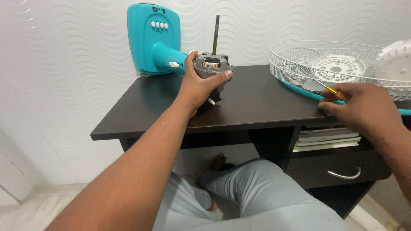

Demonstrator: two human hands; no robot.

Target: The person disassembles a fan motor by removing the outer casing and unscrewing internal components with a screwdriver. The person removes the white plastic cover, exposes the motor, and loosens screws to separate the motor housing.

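My left hand (201, 85) is closed around the grey metal fan motor (212, 66), a little above the middle of the frame, and it holds the motor on the dark wooden desk (257, 98). From the motor 1 thin metal shaft (216, 32) stands upright, and the turquoise plastic fan body (154, 40) with 4 small white buttons leans to the upper left, against the white wavy wall (64, 64). My right hand (364, 107) rests at the right edge of the desk, fingers curled on a thin yellow-handled screwdriver (332, 90). Just behind it, in the upper right, lies the white wire fan guard (299, 60) with a turquoise rim. Under the desk, at the right, I see a stack of papers (327, 139) on a shelf.
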